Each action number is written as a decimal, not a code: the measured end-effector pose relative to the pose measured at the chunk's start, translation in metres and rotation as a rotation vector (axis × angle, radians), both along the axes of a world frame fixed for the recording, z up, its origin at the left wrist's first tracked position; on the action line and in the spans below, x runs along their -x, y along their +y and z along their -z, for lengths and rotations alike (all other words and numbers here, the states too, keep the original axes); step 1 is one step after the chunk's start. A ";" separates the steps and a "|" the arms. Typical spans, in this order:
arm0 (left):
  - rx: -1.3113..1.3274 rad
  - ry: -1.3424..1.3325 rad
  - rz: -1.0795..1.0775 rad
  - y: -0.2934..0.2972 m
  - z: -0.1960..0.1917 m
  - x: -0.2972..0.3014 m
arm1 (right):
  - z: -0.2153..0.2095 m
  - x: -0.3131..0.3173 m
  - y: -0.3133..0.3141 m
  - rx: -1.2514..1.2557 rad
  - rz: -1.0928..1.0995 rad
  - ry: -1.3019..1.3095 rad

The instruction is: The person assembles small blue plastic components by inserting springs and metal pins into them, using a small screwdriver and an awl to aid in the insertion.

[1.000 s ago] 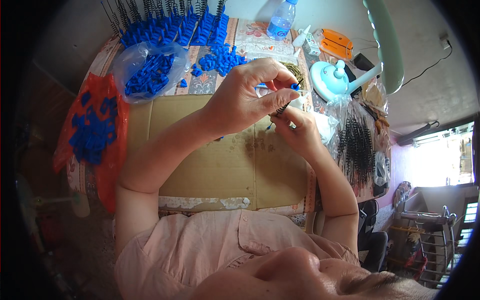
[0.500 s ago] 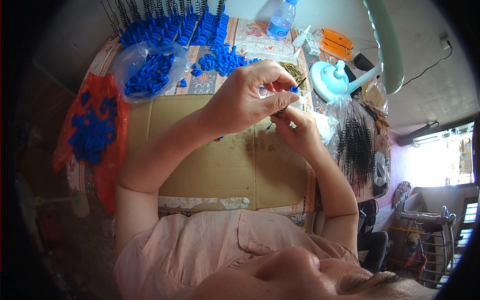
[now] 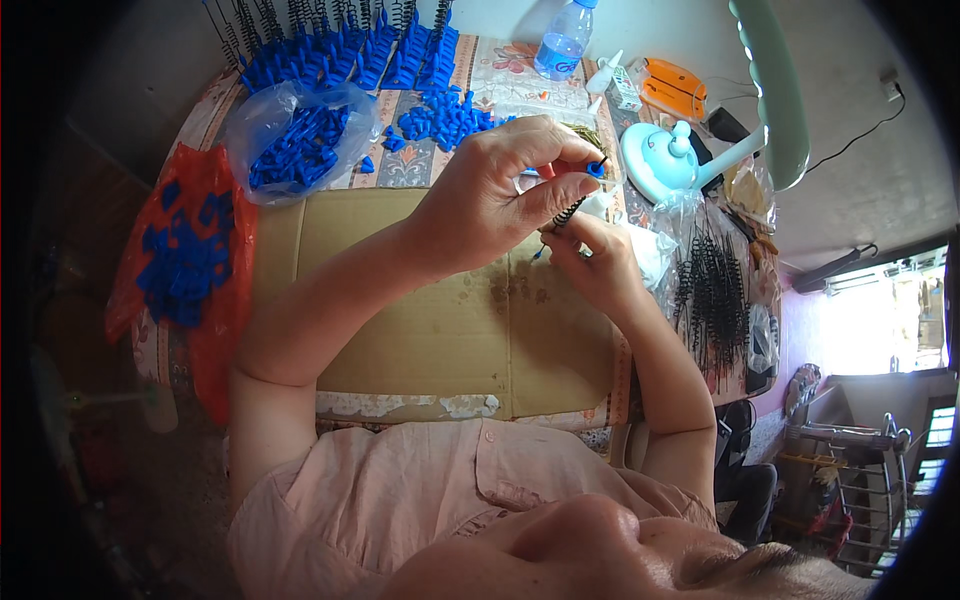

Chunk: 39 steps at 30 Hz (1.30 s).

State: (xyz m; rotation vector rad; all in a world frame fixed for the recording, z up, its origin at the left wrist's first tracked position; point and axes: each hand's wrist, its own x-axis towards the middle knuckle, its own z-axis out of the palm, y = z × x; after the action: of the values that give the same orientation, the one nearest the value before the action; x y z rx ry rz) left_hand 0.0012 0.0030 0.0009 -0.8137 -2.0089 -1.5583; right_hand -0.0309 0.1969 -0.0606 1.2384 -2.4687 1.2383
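Live on my feed: L hand point(image 3: 500, 190) pinches a small, round blue plastic cap point(image 3: 596, 170) btwn thumb + fingers, dark wire tip poking out of it. R hand point(image 3: 597, 255), just below, grips a black coiled wire spring point(image 3: 569, 211), ridged turns visible btwn the two hands. Both are above a flat, creased brown cardboard sheet point(image 3: 420, 330); tangled thin black wire coils point(image 3: 712, 300) lie off R on the cloth-covered counter point(image 3: 405, 173).

A black spring point(image 3: 569, 211) slants toward a blue piece point(image 3: 596, 170).
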 end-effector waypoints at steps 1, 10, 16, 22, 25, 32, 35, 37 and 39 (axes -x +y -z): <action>-0.001 0.025 -0.005 0.000 0.000 0.000 | 0.000 0.000 0.000 -0.001 0.003 -0.005; -0.027 0.067 -0.030 0.001 0.001 0.001 | 0.002 0.001 0.001 -0.002 -0.002 0.014; -0.035 0.067 -0.024 0.001 -0.001 -0.002 | 0.000 0.000 0.000 -0.014 -0.001 0.041; -0.048 0.019 -0.002 -0.001 -0.002 -0.002 | 0.000 0.000 -0.001 -0.008 0.000 0.042; -0.034 -0.006 -0.002 -0.001 -0.004 -0.003 | 0.000 0.001 0.000 -0.011 -0.010 0.037; -0.050 -0.049 0.004 0.000 -0.002 -0.002 | 0.000 0.000 0.000 -0.008 -0.003 0.029; -0.020 -0.085 -0.002 0.001 0.000 -0.002 | 0.000 0.000 0.000 -0.011 0.012 -0.011; -0.001 -0.111 0.005 0.001 0.002 -0.001 | -0.002 -0.001 0.000 0.003 0.008 -0.004; 0.006 -0.110 0.009 0.001 0.001 -0.001 | 0.000 0.001 0.001 0.006 0.005 0.004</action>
State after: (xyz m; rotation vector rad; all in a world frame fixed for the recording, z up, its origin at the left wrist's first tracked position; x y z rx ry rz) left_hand 0.0017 0.0039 -0.0004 -0.7554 -2.0908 -1.6352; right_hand -0.0320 0.1976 -0.0610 1.2318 -2.4622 1.2396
